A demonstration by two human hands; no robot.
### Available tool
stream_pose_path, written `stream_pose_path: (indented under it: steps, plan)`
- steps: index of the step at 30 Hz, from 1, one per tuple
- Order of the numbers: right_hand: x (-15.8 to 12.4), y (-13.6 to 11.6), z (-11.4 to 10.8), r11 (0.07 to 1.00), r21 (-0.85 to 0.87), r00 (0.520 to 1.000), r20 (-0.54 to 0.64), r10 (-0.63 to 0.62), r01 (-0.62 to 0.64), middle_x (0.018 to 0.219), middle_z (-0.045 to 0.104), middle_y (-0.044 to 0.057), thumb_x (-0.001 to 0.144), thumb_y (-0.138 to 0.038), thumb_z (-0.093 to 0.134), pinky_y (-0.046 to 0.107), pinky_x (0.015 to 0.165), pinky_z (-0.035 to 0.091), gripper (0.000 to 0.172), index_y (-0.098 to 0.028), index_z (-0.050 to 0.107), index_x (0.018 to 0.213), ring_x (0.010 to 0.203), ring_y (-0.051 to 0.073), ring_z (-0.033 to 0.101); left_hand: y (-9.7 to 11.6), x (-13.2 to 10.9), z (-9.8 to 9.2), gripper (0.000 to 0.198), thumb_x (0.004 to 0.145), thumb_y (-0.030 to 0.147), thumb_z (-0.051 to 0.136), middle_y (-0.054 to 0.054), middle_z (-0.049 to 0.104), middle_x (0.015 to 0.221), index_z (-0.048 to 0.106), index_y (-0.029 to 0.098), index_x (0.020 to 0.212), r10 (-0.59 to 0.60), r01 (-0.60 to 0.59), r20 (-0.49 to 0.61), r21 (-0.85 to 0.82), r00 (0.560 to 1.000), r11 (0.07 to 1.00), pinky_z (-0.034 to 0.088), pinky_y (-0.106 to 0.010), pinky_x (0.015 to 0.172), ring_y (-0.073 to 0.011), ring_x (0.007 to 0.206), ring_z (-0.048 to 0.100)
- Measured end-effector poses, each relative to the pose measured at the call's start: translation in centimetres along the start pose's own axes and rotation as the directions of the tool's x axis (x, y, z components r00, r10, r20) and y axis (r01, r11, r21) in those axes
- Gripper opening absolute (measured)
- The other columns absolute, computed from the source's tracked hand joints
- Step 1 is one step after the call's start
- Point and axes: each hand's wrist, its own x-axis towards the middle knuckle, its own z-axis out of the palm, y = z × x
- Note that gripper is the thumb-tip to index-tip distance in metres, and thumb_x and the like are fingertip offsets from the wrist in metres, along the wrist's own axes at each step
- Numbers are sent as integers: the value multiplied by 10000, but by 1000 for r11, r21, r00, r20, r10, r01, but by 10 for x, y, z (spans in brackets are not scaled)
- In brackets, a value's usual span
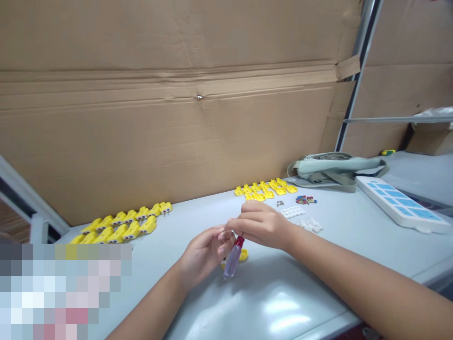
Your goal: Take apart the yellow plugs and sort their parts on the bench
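In the head view my two hands meet above the middle of the table. My right hand (262, 224) is closed, and a screwdriver (232, 260) with a clear handle and red collar hangs below its fingers, the shaft running up into them. My left hand (207, 255) has its fingers curled, with thumb and fingertips against the right fingertips. Anything small pinched between them is too hidden to make out. Behind the screwdriver handle lies a yellow plastic shell (244, 255), partly covered.
Yellow plugs (120, 233) stand in rows at left. Open yellow shells (260, 189), screws (280, 203), red and blue small parts (306, 199) and white pieces (293, 211) lie beyond my right hand. A green bag (329, 170) and white-blue case (403, 203) sit at right. Cardboard (159, 141) walls the back.
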Motion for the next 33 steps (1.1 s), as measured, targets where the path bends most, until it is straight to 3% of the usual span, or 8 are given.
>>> stream_pose_path:
  steps: [5, 7, 9, 13, 18, 20, 25, 33]
  plan:
    - [4, -10, -9, 968, 5, 963, -96, -250, 252, 716, 654, 24, 871, -214, 507, 280, 494, 334, 109, -190, 613, 876, 520, 110, 440, -2, -2, 1, 299, 716, 339, 542, 50, 295, 445, 406, 190, 495, -55, 50, 98, 59, 994, 997, 354, -268, 569, -111, 480, 337]
    - [4, -6, -14, 987, 49, 986, -79, -149, 153, 695, 657, 19, 877, -203, 481, 273, 521, 360, 140, -199, 619, 857, 541, 112, 477, 1, -2, 1, 297, 730, 334, 528, 53, 299, 447, 402, 185, 507, -19, 15, 91, 44, 996, 999, 323, -253, 533, -103, 463, 335]
    - [0, 6, -21, 987, 106, 992, 0, 123, -122, 700, 667, 16, 857, -168, 472, 259, 578, 393, 168, -206, 635, 845, 601, 117, 536, 6, -2, 1, 307, 755, 314, 499, 58, 297, 441, 365, 186, 510, 71, -71, 50, -3, 996, 997, 319, -249, 525, -93, 433, 330]
    - [-17, 45, -34, 787, 47, 755, 320, 572, -616, 719, 688, 13, 735, -175, 559, 231, 564, 385, 124, -189, 679, 765, 610, 126, 567, 15, 2, -6, 255, 764, 254, 478, 60, 322, 457, 360, 188, 548, 220, -224, -95, -39, 971, 974, 334, -245, 520, -94, 430, 340]
    - [-37, 72, -39, 666, -67, 452, 683, 573, -743, 706, 688, 7, 637, -211, 628, 231, 534, 379, 124, -198, 709, 729, 611, 147, 572, 11, 9, -16, 218, 757, 247, 497, 56, 364, 491, 392, 189, 574, 258, -260, -233, 22, 938, 965, 325, -231, 492, -96, 453, 344]
    - [-41, 74, -37, 633, -84, 380, 738, 559, -769, 696, 687, 2, 610, -225, 650, 230, 521, 377, 137, -198, 709, 731, 609, 151, 581, 9, 9, -17, 207, 758, 257, 504, 54, 377, 497, 413, 187, 586, 254, -247, -247, 61, 935, 967, 322, -228, 491, -98, 464, 356]
    - [-43, 70, -32, 591, -16, 351, 791, 501, -807, 731, 701, -5, 580, -200, 661, 219, 529, 389, 134, -194, 694, 709, 635, 150, 604, 8, 9, -14, 152, 737, 276, 542, 50, 418, 533, 476, 179, 640, 277, -239, -255, 170, 926, 956, 316, -223, 498, -98, 487, 376]
    - [-45, 69, -24, 648, -49, 390, 764, 514, -760, 660, 660, -5, 571, -264, 712, 220, 479, 332, 165, -197, 714, 721, 562, 125, 526, 5, 12, -16, 153, 708, 282, 544, 40, 464, 581, 512, 169, 610, 309, -193, -304, 357, 901, 914, 329, -229, 555, -102, 524, 410]
